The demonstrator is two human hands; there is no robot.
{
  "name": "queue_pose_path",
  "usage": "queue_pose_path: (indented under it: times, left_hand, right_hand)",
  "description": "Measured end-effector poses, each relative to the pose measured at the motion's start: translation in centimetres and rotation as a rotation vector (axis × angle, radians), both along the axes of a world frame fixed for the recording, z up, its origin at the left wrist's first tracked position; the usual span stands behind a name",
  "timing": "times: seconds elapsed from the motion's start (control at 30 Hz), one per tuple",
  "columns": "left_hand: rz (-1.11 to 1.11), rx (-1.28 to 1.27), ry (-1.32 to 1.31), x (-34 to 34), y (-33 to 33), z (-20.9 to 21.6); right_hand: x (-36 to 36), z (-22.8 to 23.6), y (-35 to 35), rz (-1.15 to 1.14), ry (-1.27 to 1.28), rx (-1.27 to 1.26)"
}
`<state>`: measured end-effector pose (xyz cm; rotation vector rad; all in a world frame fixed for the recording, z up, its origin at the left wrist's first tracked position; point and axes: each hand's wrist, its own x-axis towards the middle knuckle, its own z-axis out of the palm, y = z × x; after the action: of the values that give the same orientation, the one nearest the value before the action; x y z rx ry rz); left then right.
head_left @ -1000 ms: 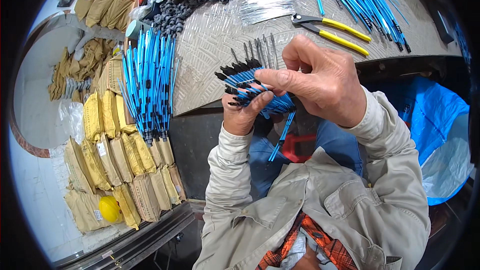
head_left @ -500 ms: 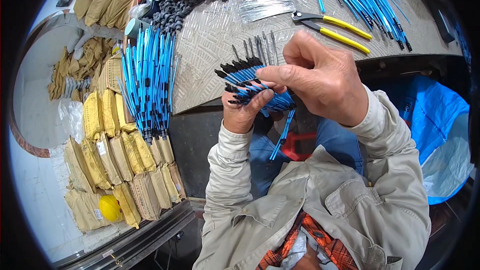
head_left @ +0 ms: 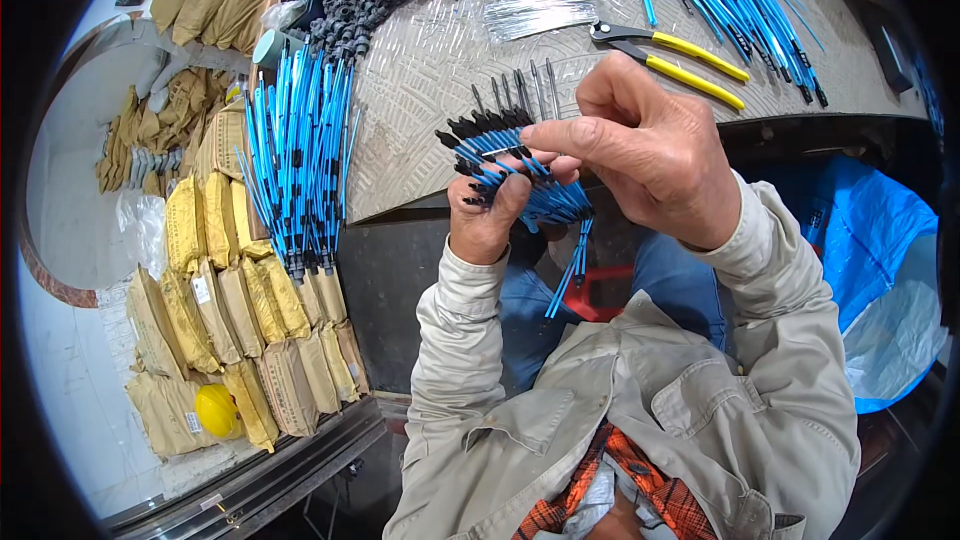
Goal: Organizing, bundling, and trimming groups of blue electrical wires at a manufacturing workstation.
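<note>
Your left hand grips the blue tie bundle; your right hand pinches one at 12 o'clock. Tug crooked and the ties may spill.

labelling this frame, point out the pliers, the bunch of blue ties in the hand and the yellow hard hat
pliers (head_left: 690, 58), head view, on a yellow handle
bunch of blue ties (head_left: 540, 195), head view, mid bundle
yellow hard hat (head_left: 215, 408), head view, on its crown

Plastic, metal, paper and cloth

Smooth blue plastic ties with matt black tips; dull, ridged grey metal bench; glossy yellow-handled pliers; creased tan paper sacks; shiny blue plastic sheet; soft beige cloth sleeve.
</note>
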<state>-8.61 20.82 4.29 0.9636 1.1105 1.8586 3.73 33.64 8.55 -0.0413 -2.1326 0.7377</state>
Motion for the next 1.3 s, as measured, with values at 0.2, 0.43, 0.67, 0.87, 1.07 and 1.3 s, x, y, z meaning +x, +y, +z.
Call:
queue_pose_path:
  times: [0.2, 0.43, 0.67, 0.87, 1.07, 1.3]
  left_hand:
    - [-0.027, -0.023, 0.071, -0.4, -0.3, -0.4]
    - [0.004, -0.054, 0.078, -0.6, -0.4, -0.9]
    - [-0.023, -0.053, 0.075, -0.5, -0.4, -0.4]
    - [0.021, -0.046, 0.059, -0.7, -0.6, -1.2]
    - [-0.009, -0.071, 0.091, -0.5, -0.4, -0.6]
    - [0.003, -0.092, 0.064, -0.2, -0.4, -0.1]
  right_hand:
    - [0.0, 0.4, -0.1, -0.027, -0.015, 0.039]
    - [0.1, 0.7, -0.2, -0.065, -0.051, 0.114]
    - [0.4, 0.8, -0.3, -0.121, -0.042, 0.150]
    - [0.5, 1.1, -0.2, -0.119, -0.049, 0.199]
    - [0.1, 1.1, -0.2, -0.099, -0.067, 0.203]
    - [-0.1, 1.1, 0.0, -0.061, -0.084, 0.166]
